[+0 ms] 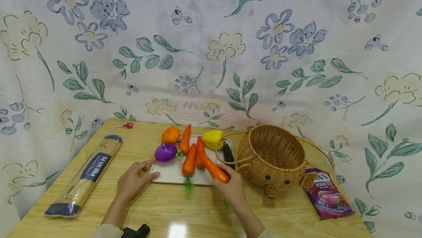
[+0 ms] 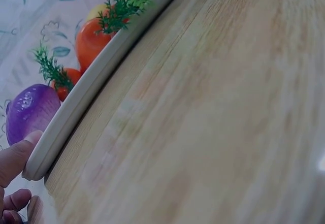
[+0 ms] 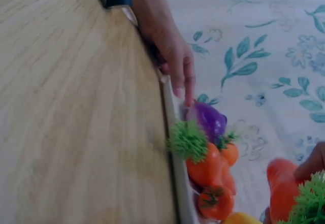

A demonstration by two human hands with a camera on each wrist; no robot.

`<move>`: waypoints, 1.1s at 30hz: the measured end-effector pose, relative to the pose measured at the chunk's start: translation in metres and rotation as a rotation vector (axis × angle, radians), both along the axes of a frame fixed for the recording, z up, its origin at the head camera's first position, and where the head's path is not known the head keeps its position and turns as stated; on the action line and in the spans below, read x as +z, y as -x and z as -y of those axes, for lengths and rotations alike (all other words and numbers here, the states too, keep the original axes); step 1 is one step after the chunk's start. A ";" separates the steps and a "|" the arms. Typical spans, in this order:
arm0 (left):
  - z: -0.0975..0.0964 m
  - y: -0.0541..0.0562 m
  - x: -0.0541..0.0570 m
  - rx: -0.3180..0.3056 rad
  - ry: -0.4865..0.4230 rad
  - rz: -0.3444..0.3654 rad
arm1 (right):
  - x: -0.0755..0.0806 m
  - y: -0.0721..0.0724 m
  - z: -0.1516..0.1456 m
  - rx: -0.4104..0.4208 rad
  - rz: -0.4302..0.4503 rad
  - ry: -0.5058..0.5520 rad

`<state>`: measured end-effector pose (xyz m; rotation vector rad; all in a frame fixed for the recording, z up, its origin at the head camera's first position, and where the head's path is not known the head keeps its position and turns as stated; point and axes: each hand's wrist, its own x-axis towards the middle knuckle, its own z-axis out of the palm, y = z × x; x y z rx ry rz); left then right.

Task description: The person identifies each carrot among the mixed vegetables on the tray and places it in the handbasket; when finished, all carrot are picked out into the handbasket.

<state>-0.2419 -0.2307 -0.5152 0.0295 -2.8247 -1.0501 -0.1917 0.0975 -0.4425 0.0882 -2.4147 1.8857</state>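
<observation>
My right hand point(image 1: 232, 188) grips an orange carrot point(image 1: 215, 170) with green leaves point(image 3: 311, 203) over the right side of a white tray point(image 1: 165, 178). At the tray's front-left corner is my left hand point(image 1: 134, 179), holding the rim with the thumb on top point(image 2: 20, 155). Beside that corner sits a round purple vegetable point(image 1: 166, 153). Also on the tray are a small pumpkin point(image 1: 170, 135), more carrots point(image 1: 189, 161), a yellow vegetable point(image 1: 212, 139) and a long dark vegetable point(image 1: 228, 154). Leaves hang over the tray's front edge.
An animal-faced wicker basket point(image 1: 263, 174) with handles stands just right of the tray, one handle reaching over it. A purple berries packet point(image 1: 329, 197) lies beyond it. Packaged pasta point(image 1: 89, 175) and a lollipop point(image 1: 129, 124) lie at left. Patterned cloth point(image 1: 197, 65) hangs behind the table.
</observation>
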 end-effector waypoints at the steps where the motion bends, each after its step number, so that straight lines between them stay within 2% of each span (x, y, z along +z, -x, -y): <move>1: 0.000 0.000 0.000 0.000 0.001 -0.004 | 0.003 0.001 -0.004 0.031 -0.006 0.006; 5: 0.001 0.000 -0.001 0.000 0.004 -0.012 | 0.016 0.006 -0.018 0.131 -0.013 -0.015; 8: 0.002 0.000 -0.001 -0.001 0.003 -0.005 | 0.028 0.010 -0.029 0.200 -0.011 -0.069; 15: 0.002 0.001 -0.001 0.000 0.000 0.009 | 0.056 0.024 -0.053 0.421 -0.043 -0.185; 20: 0.002 0.001 -0.001 -0.001 0.008 0.006 | 0.071 0.036 -0.070 0.506 -0.050 -0.199; 24: 0.002 0.001 -0.002 -0.002 0.014 0.001 | 0.080 0.046 -0.084 0.525 -0.068 -0.221; 33: 0.002 0.003 -0.005 -0.001 0.017 -0.010 | 0.094 0.067 -0.121 0.486 -0.061 -0.254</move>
